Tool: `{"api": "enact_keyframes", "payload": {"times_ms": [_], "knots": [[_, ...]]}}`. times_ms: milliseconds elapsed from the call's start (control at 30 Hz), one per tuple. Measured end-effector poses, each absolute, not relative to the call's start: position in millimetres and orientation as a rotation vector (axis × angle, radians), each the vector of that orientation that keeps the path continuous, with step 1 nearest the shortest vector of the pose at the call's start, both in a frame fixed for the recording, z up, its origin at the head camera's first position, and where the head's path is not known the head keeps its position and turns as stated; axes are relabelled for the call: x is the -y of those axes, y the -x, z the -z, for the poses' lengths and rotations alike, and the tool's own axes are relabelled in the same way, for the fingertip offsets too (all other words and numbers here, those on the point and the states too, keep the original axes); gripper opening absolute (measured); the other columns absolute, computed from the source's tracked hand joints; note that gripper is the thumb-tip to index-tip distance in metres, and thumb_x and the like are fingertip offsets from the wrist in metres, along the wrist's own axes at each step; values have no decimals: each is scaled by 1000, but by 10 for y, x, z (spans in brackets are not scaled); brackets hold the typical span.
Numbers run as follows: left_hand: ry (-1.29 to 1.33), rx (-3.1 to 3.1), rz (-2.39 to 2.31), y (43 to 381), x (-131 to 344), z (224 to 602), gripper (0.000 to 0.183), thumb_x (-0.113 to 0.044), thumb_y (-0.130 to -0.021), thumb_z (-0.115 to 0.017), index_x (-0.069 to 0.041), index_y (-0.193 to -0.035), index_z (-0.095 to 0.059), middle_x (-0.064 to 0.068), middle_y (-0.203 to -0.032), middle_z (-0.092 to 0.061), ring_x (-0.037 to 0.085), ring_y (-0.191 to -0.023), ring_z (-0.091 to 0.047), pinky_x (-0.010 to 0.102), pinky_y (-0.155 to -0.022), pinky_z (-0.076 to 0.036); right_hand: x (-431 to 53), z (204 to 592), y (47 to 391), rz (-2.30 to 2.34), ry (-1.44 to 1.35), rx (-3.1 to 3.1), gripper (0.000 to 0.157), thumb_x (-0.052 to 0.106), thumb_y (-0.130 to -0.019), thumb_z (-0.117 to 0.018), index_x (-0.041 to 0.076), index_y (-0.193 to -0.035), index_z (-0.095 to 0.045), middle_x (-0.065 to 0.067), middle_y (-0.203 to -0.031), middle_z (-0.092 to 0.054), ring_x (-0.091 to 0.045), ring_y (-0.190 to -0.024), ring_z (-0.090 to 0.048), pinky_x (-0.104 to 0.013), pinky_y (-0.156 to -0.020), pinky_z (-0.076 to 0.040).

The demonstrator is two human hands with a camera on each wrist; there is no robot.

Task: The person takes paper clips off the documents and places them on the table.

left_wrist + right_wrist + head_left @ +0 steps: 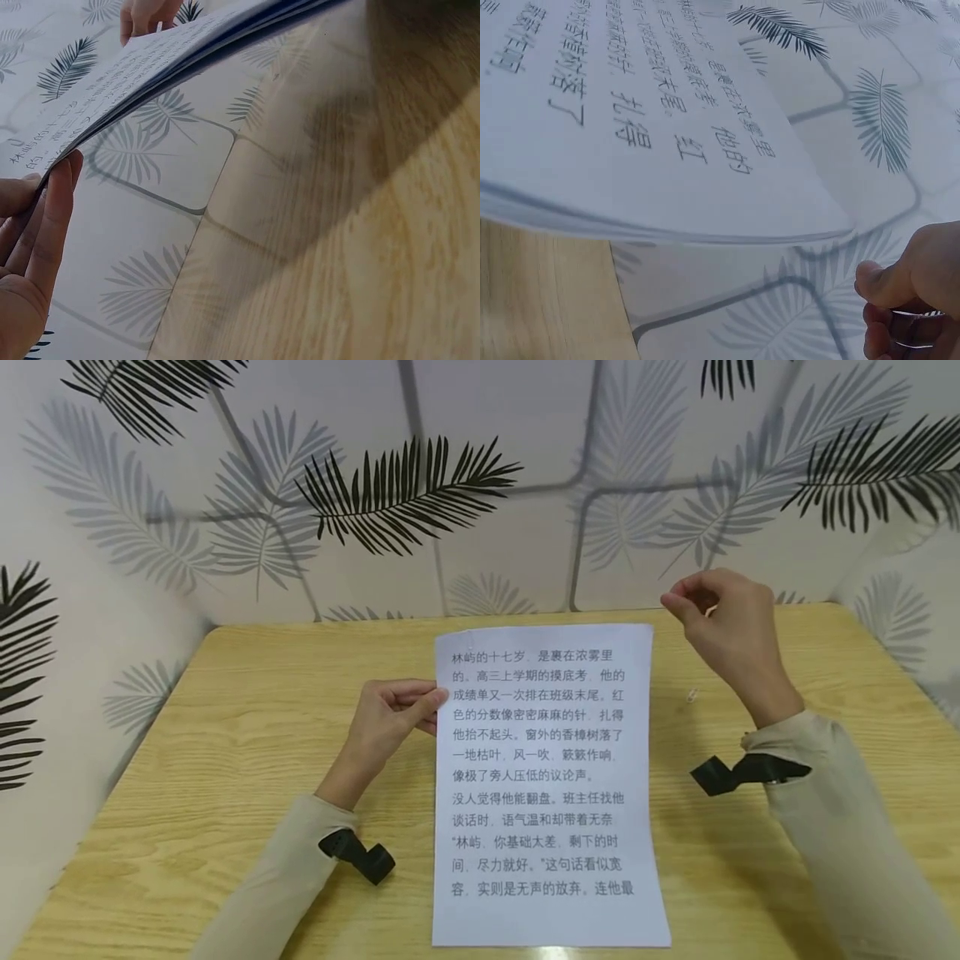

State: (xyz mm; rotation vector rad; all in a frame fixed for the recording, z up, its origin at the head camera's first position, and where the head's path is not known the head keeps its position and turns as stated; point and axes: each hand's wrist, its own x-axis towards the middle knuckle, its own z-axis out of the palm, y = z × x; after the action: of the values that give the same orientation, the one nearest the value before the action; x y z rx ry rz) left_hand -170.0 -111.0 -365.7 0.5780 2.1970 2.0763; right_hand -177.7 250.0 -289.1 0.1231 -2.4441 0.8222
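A stack of white printed sheets [547,785] stands in front of me, its lines of Chinese text facing up. My left hand [397,718] pinches its left edge, thumb on the printed face and fingers behind. Several layers show along the edge in the left wrist view. A faint small clip [469,641] appears at the stack's top left corner. Beyond the upper right corner, my right hand [723,627] is raised with thumb and forefinger together. A small white sliver [159,27] shows at its fingertips in the left wrist view, too small to make out exactly.
On the wooden table [247,735], a small white paper clip [692,696] lies right of the stack, below the right hand. Leaf-patterned wall covering [390,568] rises behind the far table edge. Black straps [360,856] hang at both sleeves.
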Motion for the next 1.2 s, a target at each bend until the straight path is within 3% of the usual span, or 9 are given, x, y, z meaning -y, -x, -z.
{"api": "enact_keyframes", "payload": {"times_ms": [233, 467, 767, 1200], "knots": [[-592, -2201, -2062, 1716, 1053, 3651, 23, -2, -91, -64, 13, -108, -66, 23, -93, -72, 15, -66, -71, 32, -62, -62, -2404, 2802, 1721, -825, -152, 2419, 14, 13, -89, -70, -1, -85, -69, -18, -78, -68, 7, -60, -44, -12, -52, -33], [-608, -2188, -2076, 1712, 1013, 3634, 23, -1, -91, -64, 14, -109, -66, 30, -96, -69, 14, -66, -71, 31, -62, -62, -2303, 2777, 1711, -820, -239, 2355, 10, 6, -86, -71, -3, -83, -69, -17, -76, -68, 6, -61, -46, -9, -54, -35], [-517, -2234, -2092, 1665, 1080, 3650, 24, -2, -91, -65, 12, -109, -66, 27, -95, -70, 13, -65, -70, 32, -62, -62, -2097, 2718, 1753, -772, -394, 2378, 10, 6, -87, -71, -3, -84, -68, -17, -78, -67, -25, -71, -58, -21, -57, -34], [-504, -2204, -2114, 1655, 1043, 3627, 24, 0, -90, -64, 14, -109, -65, 27, -95, -70, 13, -64, -69, 30, -61, -62, -1627, 2616, 1763, -715, -718, 2355, 8, 0, -83, -73, -4, -81, -66, -14, -78, -65, -24, -72, -60, -32, -66, -49]]}}
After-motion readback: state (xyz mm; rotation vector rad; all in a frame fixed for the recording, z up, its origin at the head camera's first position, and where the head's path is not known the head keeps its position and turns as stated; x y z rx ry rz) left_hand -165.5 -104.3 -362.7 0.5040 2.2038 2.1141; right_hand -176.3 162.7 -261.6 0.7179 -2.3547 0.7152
